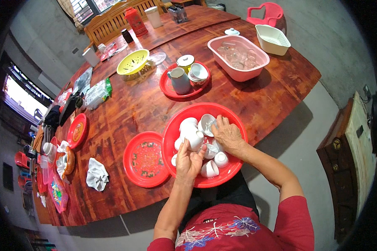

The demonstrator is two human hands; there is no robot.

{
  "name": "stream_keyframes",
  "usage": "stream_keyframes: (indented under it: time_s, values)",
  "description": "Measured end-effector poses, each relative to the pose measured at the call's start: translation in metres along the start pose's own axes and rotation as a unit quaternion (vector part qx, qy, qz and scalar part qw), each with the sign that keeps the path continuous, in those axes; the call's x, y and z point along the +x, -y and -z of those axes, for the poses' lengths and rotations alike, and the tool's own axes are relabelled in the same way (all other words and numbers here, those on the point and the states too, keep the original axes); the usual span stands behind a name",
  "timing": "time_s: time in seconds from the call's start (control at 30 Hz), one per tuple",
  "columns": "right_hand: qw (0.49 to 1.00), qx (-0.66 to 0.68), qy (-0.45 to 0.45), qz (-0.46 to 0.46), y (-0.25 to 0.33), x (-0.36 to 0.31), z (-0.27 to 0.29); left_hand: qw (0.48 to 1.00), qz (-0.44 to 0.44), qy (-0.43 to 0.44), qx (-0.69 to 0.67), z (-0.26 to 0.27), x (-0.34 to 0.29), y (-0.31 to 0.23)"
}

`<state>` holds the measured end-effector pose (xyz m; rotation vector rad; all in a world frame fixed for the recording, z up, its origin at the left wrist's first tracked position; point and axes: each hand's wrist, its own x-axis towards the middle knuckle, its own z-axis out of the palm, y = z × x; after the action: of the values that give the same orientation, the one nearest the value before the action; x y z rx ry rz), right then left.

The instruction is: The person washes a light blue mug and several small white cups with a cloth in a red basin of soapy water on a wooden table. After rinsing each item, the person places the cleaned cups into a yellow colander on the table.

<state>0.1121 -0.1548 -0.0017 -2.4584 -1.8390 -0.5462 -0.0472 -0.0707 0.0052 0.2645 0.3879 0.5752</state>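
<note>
Over a big red basin (171,123), both hands are among several small white cups. My left hand (189,161) is closed round a white cup (194,140), holding it tilted above the others. To its right, my right hand (228,133) grips the rim of another white cup (206,124), whose open mouth shows; some of its fingers reach inside. Below the hands, a white cup (210,169) lies on its side, with a further white cup (221,159) beside it. My hands and the upper cups partly hide the rest.
Left of the basin lies a red patterned tray (132,157), then a crumpled white cloth (97,173). Beyond the basin, a red tray (171,93) carries a blue-grey mug (179,80) and bowls. A pink tub (238,75) of glassware, a yellow colander (132,62) and a cream basket (273,39) stand farther off.
</note>
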Motion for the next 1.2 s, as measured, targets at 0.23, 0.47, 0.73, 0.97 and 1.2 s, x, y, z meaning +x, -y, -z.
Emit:
stream_keyframes:
  time_s: [0.23, 0.47, 0.73, 0.97, 1.2]
  values:
    - [0.955, 0.211, 0.2, 0.05, -0.024, 0.013, 0.035, 1.0, -0.021, 0.01, -0.005, 0.003, 0.005, -0.009]
    - [0.883, 0.439, -0.139, 0.093, 0.032, -0.012, 0.077, 0.997, 0.008, 0.055, -0.044, -0.003, 0.007, 0.002]
    - [0.842, 0.462, -0.275, -0.03, 0.042, 0.02, 0.067, 0.995, -0.025, 0.071, -0.066, -0.025, -0.004, 0.004]
    - [0.75, 0.626, -0.176, -0.12, 0.026, 0.013, 0.046, 0.998, -0.04, 0.026, -0.028, -0.027, -0.003, 0.002]
    - [0.859, 0.44, -0.261, 0.021, 0.046, -0.021, 0.065, 0.99, -0.126, -0.003, 0.069, -0.016, 0.008, 0.005]
